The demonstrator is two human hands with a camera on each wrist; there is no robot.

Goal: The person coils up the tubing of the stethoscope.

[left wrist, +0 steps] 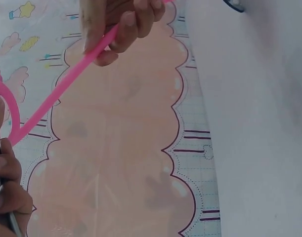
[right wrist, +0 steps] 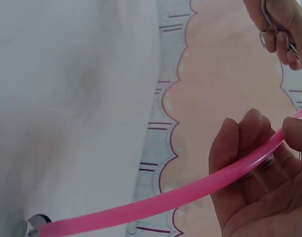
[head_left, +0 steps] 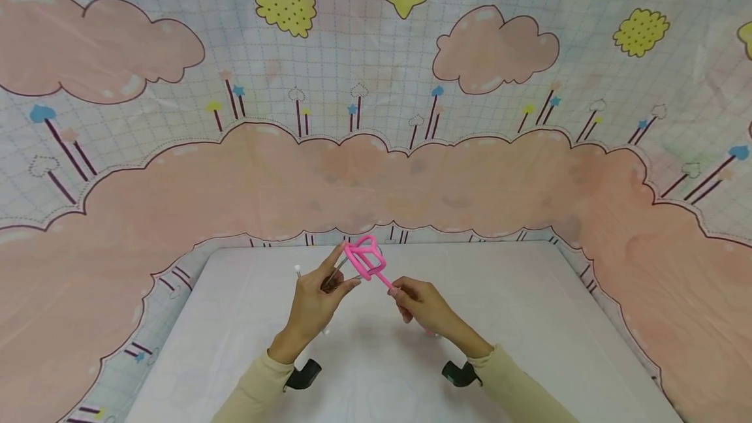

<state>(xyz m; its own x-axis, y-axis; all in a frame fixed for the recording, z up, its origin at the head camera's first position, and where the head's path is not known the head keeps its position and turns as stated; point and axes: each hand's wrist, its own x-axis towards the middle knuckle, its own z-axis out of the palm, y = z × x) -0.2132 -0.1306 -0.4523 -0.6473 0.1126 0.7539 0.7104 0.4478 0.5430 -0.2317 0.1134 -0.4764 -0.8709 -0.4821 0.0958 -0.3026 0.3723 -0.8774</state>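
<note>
Both hands hold a stethoscope with pink tubing (right wrist: 175, 200) above the white table. In the head view the left hand (head_left: 311, 309) grips its metal ear tubes and a bundle of looped pink tubing. A white ear tip (head_left: 297, 269) sticks up beside this hand, and the other shows below it. To the right, the right hand (head_left: 431, 311) pinches the tubing between thumb and fingers, with a straight stretch running to the loops. From there the loose end runs down to a round metal chest piece (right wrist: 38, 223) in the right wrist view.
A white table (head_left: 499, 358) spreads under both hands. Behind and around it hangs a printed cloth (head_left: 411, 181) with clouds and stars. Dark wrist cameras (head_left: 304, 375) sit at both sleeves.
</note>
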